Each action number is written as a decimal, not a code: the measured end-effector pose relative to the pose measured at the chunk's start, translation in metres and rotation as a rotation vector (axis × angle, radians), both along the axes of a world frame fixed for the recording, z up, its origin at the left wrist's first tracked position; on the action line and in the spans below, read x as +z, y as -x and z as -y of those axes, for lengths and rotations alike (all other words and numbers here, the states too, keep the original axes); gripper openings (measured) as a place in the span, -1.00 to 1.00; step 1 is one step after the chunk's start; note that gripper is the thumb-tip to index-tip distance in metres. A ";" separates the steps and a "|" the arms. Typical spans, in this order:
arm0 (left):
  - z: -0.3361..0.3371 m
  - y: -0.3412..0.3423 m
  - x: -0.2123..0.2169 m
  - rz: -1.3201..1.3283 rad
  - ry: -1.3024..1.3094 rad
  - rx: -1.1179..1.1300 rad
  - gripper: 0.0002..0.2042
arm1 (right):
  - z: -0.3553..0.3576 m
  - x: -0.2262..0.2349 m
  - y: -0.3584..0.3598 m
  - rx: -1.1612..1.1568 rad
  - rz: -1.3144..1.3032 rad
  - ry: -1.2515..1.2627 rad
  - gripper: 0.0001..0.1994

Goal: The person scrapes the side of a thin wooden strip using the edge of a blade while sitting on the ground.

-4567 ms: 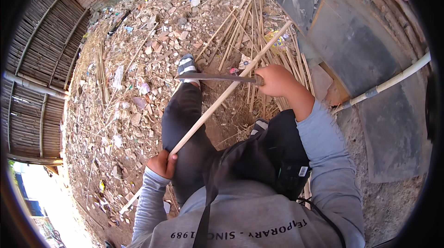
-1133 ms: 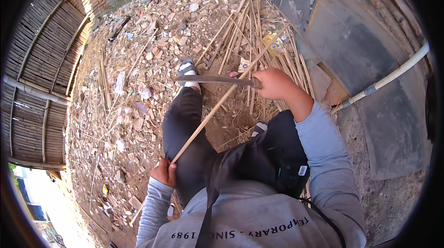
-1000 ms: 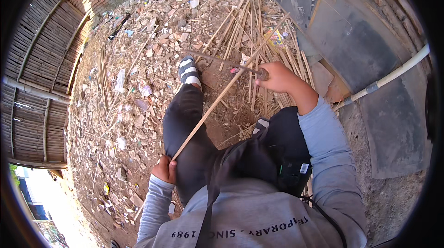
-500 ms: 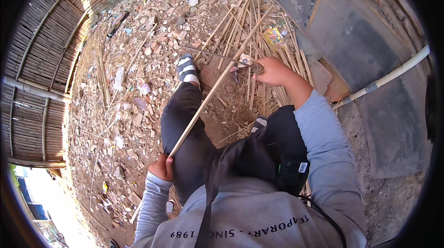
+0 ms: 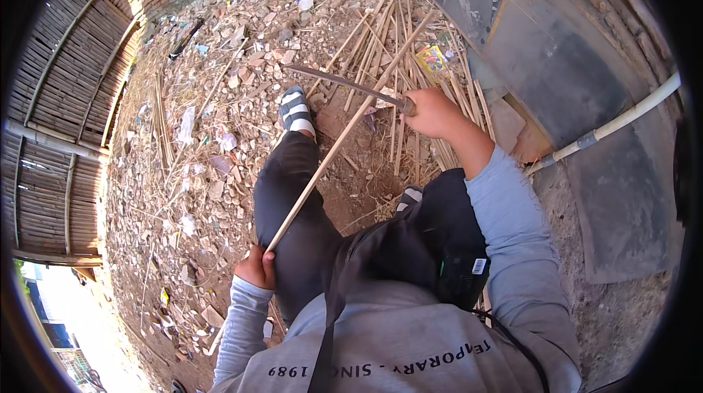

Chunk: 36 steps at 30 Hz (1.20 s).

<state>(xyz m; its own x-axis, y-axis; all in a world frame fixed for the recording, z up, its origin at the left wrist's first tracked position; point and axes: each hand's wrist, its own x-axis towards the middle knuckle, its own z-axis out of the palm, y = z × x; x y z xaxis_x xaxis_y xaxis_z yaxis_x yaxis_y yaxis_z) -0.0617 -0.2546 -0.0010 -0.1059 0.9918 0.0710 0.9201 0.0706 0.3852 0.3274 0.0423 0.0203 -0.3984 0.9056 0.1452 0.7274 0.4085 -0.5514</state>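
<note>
Pale bamboo strip [image 5: 329, 161] runs diagonally from left of centre, below mid-frame, up to top centre-right, over the left trouser leg [image 5: 289, 188]. Left hand [image 5: 255, 267], lower left of centre, is closed on its near end, thumb along the strip. Right hand [image 5: 433, 112], right of centre, is wrapped round the handle of a knife [image 5: 335, 79]; dark, slightly curved blade points to upper left of the frame and crosses the strip just above centre. Can't tell if edge and strip touch. More strips [image 5: 373, 41] lie piled at upper centre, yellow wrapper [image 5: 432, 58] among them. Broken rubble [image 5: 220, 100] covers the ground at left. Dark flat sheets [image 5: 564, 63] and pale pipe [image 5: 622, 122] at right; slatted wall [image 5: 58, 100] at far left.
</note>
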 end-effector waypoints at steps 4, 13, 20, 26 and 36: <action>0.004 0.001 0.003 -0.002 0.015 0.021 -0.68 | 0.022 0.028 0.017 0.132 0.247 0.021 -0.80; 0.004 0.003 0.006 -0.012 0.031 -0.009 -0.70 | -0.004 0.006 -0.010 -0.107 0.018 0.089 -0.79; 0.001 0.004 0.008 -0.014 0.038 -0.048 -0.72 | 0.008 0.009 -0.004 0.161 0.100 0.092 -0.77; 0.001 0.007 0.006 0.014 0.039 -0.038 -0.71 | -0.010 -0.006 -0.013 -0.070 -0.047 0.217 -0.70; -0.009 0.004 0.006 0.047 0.055 -0.044 -0.69 | -0.012 -0.005 -0.017 -0.049 -0.036 0.169 -0.75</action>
<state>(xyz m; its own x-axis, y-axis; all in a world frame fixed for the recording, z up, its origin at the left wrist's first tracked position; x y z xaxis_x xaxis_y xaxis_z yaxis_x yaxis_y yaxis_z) -0.0656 -0.2455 0.0051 -0.0643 0.9979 0.0121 0.9040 0.0531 0.4243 0.3446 0.0539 0.0155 -0.3506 0.9365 0.0024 0.7229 0.2723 -0.6351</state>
